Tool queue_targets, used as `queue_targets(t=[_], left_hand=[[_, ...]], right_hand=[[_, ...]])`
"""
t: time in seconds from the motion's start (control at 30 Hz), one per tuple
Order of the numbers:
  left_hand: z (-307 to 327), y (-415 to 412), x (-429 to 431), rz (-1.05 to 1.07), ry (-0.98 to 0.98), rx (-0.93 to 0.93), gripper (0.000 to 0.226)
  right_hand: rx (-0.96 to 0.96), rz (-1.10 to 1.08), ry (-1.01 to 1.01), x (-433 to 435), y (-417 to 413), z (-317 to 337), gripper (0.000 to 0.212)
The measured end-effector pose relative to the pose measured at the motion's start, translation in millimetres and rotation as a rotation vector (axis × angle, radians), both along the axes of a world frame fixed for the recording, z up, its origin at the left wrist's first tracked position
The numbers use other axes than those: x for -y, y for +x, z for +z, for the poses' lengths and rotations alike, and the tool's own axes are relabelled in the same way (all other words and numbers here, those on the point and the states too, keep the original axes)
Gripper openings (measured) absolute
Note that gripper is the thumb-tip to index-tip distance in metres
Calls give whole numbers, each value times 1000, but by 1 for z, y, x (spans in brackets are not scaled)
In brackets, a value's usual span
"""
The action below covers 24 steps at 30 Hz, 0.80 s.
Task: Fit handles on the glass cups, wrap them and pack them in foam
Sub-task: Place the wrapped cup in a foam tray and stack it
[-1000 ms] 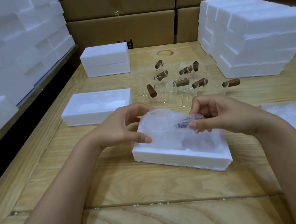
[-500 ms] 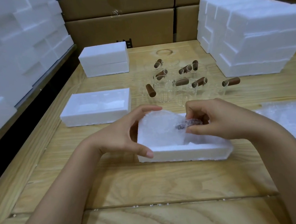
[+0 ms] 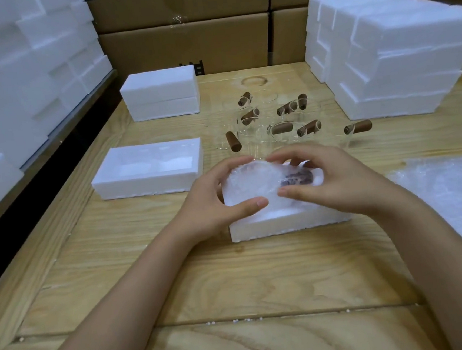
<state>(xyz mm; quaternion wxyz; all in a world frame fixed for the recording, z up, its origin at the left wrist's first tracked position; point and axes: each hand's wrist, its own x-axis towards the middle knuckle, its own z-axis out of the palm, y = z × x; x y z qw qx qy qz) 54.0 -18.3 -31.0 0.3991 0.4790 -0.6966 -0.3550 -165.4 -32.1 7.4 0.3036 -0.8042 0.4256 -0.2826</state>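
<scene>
Wooden bench [image 3: 233, 273], foam stacks [image 3: 396, 60] behind. Wrapped cup [image 3: 255, 181] in foam tray [image 3: 285, 223], held between both hands: left hand [image 3: 212, 202] fingers [image 3: 244, 204] curled round its left edge, right hand [image 3: 337, 181] fingers pinching handle end.

No legible txt; black marks [image 3: 198, 67] on cardboard boxes [image 3: 183, 44], maybe logos, unreadable.

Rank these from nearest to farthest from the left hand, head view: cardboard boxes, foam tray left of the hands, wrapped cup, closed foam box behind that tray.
1. wrapped cup, gripped by the left hand.
2. foam tray, on the table just to its left.
3. closed foam box, farther back on the left.
4. cardboard boxes, beyond the table's far edge.
</scene>
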Motion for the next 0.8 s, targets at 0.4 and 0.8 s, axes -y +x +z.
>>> queue_targets(t=[0.4, 0.8], left_hand=[[-7, -3, 3, -27, -16, -71, 67], [7, 112, 21, 1099, -61, 173, 67]], right_hand=[[106, 40, 62, 7, 3, -12, 36], [393, -192, 33, 9, -1, -8, 29]])
